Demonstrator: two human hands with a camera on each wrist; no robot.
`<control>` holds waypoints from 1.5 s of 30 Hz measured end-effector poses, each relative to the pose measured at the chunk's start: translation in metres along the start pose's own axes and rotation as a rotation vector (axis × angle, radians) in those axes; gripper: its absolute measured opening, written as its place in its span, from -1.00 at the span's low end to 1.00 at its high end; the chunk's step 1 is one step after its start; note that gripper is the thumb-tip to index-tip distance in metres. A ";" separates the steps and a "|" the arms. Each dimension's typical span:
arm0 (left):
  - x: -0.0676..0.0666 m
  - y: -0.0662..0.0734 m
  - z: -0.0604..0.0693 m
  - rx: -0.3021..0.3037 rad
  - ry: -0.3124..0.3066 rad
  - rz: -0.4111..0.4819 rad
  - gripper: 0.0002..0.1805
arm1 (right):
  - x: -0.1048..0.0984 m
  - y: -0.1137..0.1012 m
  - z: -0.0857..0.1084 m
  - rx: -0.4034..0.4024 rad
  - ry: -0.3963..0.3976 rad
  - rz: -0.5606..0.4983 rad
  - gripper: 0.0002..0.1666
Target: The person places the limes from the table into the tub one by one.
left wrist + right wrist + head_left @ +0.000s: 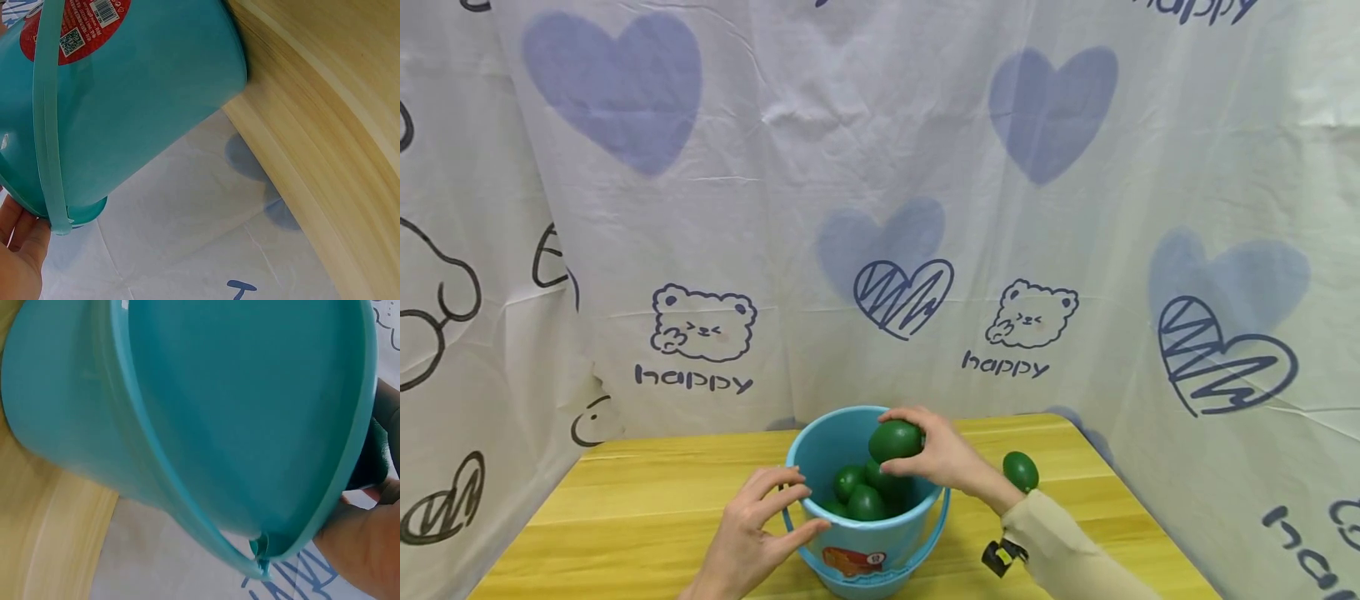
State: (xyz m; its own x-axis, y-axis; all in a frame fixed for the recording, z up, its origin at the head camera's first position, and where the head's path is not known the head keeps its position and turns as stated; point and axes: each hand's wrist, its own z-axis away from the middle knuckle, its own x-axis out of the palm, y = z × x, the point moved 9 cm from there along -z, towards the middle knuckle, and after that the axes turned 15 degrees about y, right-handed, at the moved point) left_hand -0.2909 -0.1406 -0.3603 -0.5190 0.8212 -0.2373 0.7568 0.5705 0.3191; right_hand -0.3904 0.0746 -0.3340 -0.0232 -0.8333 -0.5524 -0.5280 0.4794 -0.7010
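My right hand (pixel 936 450) grips a glossy, dark green oval fruit (pixel 895 441) over the opening of a light blue plastic bucket (pixel 827 442). Inside the bucket lie several similar green fruits (pixel 867 503). The left hand (pixel 752 521) is at the bucket's left rim, fingers spread and loosely bent, with the thumb toward the front. Fingertips (pixel 37 240) of that hand meet the rim beside the handle (pixel 50 125) in the left wrist view. From the right wrist, the bucket wall (pixel 244 412) hides most of the held fruit (pixel 370 459).
One more green fruit (pixel 1020 472) lies on the wooden table (pixel 700 475), right of the bucket behind my right forearm. A small black device (pixel 1002 557) hangs at the right wrist. White printed cloth (pixel 790 208) hangs behind and at both sides of the table.
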 end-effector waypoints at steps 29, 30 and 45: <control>0.001 -0.001 0.001 0.005 0.014 0.015 -0.61 | 0.040 -0.020 0.001 -0.022 -0.150 -0.109 -0.38; 0.001 -0.001 0.001 0.008 0.016 0.016 -0.61 | 0.041 -0.020 0.001 -0.014 -0.152 -0.125 -0.40; 0.001 0.002 0.000 0.020 0.017 0.024 -0.61 | 0.021 -0.008 0.000 0.053 -0.033 -0.208 -0.61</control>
State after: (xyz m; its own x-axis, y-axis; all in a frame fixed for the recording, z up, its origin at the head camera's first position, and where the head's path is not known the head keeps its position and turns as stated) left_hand -0.2899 -0.1386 -0.3602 -0.5072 0.8347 -0.2146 0.7769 0.5506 0.3056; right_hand -0.3868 0.0538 -0.3399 0.1101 -0.9068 -0.4070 -0.4728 0.3124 -0.8239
